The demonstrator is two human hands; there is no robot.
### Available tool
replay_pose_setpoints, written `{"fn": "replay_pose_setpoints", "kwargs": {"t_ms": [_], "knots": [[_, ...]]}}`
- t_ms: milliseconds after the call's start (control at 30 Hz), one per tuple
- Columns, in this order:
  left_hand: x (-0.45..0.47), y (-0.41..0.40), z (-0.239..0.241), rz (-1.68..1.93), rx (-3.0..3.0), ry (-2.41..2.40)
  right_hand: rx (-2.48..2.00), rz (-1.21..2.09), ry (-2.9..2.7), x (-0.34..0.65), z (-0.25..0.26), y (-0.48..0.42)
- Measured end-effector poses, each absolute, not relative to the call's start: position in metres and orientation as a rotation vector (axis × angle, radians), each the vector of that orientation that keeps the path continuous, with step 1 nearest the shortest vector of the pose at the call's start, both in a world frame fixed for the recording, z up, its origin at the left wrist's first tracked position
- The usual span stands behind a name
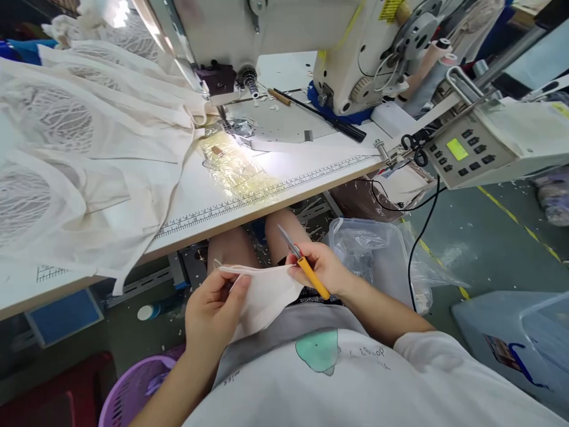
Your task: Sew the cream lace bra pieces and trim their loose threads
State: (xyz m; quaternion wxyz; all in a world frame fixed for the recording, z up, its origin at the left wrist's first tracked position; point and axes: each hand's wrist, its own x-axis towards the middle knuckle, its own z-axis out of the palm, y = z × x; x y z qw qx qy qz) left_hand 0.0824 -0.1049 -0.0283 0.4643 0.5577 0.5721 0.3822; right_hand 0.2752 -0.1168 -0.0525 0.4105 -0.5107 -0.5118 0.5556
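A small cream fabric piece (267, 293) is stretched between my two hands over my lap, below the table edge. My left hand (213, 311) pinches its left end, fingers closed on the cloth. My right hand (322, 267) grips its right end together with yellow-handled thread snips (306, 267), blades pointing up and left. A pile of cream garments with lace panels (84, 154) lies on the sewing table (275, 196) to the left of the sewing machine (311, 41).
A control panel with a green screen (462, 151) hangs at the table's right end, cables trailing down. A clear plastic bag (377, 255) sits beside my right knee. A purple basket (133, 388) stands at lower left, a grey-blue bin (511, 344) at right.
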Motion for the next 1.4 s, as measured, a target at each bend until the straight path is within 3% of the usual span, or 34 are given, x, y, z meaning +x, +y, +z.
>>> {"fn": "replay_pose_setpoints", "kwargs": {"t_ms": [300, 600, 800, 900, 1000, 1200, 1400], "knots": [[0.083, -0.1, -0.036, 1.149, 1.062, 1.159, -1.282, 1.452, -1.304, 0.272, -0.055, -0.116], [0.08, -0.1, -0.03, 1.043, 0.956, 1.208, -1.128, 1.386, -1.399, 0.271, -0.041, -0.103], [0.06, -0.088, -0.015, 0.904, 1.573, 1.313, -1.171, 1.387, -1.461, 0.269, -0.04, -0.099], [0.061, -0.073, -0.002, 0.798, 2.205, 1.043, -1.12, 1.368, -1.628, 0.27, -0.037, -0.096], [0.072, -0.061, 0.001, 0.605, 2.436, 0.758, -1.088, 1.377, -1.752, 0.271, -0.033, -0.093], [0.078, -0.062, -0.012, 0.467, 2.043, 0.946, -1.093, 1.554, -1.494, 0.269, -0.035, -0.1], [0.073, -0.068, -0.016, 0.532, 1.714, 1.15, -1.24, 1.44, -1.496, 0.271, -0.049, -0.106]]}}
